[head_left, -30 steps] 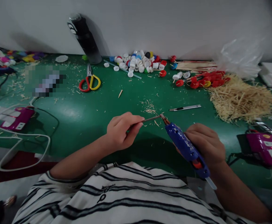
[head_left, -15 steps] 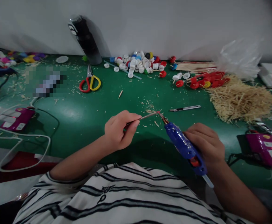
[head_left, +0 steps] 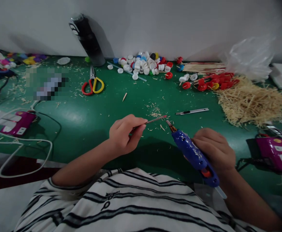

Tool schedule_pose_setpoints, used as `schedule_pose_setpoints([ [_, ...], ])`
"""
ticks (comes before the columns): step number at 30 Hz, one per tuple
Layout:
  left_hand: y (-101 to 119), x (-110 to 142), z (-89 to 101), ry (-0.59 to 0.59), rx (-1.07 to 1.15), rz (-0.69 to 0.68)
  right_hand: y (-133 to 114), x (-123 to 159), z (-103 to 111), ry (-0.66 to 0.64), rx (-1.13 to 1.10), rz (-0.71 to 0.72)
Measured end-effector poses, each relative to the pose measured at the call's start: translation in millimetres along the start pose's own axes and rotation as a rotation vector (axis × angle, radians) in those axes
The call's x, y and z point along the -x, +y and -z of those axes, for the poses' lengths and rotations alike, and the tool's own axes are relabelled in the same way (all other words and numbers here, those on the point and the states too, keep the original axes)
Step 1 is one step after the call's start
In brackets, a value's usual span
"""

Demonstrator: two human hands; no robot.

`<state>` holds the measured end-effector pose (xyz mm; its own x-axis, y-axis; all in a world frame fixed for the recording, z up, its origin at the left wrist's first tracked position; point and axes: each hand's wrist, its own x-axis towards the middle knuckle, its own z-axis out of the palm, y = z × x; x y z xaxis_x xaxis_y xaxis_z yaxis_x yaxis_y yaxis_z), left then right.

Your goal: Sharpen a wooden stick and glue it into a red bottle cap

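Between thumb and fingers, my left hand (head_left: pixel 127 133) pinches a thin stick (head_left: pixel 157 119) with a reddish tip that points right. My right hand (head_left: pixel 214 149) is wrapped round a blue hot glue gun (head_left: pixel 191 153); a clear glue stick (head_left: pixel 221 192) pokes out of its rear. The gun's nozzle is just right of and slightly below the stick's tip, with a small gap between them. Pale shavings (head_left: pixel 154 109) are scattered on the green table (head_left: pixel 141 96) behind the stick. A slim utility knife (head_left: pixel 191 111) lies beyond the glue gun.
Scissors (head_left: pixel 92 84), a leaning dark bottle (head_left: pixel 89 40) and piled bottle caps (head_left: pixel 143 64) are at the back. Right stand red caps on sticks (head_left: pixel 210 83), straw-like shreds (head_left: pixel 252 103) and a purple power box (head_left: pixel 276 153). Left are another purple box (head_left: pixel 20 122) and a white cable (head_left: pixel 50 146).
My right hand has drawn the glue gun slightly down and right, so its nozzle has come away from the stick's tip. My left hand has barely moved.
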<state>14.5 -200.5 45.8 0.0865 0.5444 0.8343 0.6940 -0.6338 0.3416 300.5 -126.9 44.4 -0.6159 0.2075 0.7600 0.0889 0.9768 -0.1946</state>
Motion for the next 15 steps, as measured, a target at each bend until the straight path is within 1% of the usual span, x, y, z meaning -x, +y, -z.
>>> schedule_pose_setpoints([
  [5,0.3,-1.2,0.9,0.005,0.034,-0.020,2.3,4.6,-0.6,0.065,-0.031,-0.004],
  [9,1.7,-0.2,2.5,-0.031,0.055,-0.055,2.2,4.5,0.5,0.015,-0.057,-0.046],
  [11,2.0,0.2,3.3,-0.051,0.039,-0.046,1.8,3.3,1.1,-0.009,-0.065,-0.030],
  [13,1.9,-0.1,3.9,-0.052,0.018,-0.030,1.2,3.9,1.3,0.003,-0.068,0.000],
  [15,1.7,-0.9,4.3,-0.039,0.006,-0.019,0.1,6.7,1.3,0.012,-0.074,-0.014],
])
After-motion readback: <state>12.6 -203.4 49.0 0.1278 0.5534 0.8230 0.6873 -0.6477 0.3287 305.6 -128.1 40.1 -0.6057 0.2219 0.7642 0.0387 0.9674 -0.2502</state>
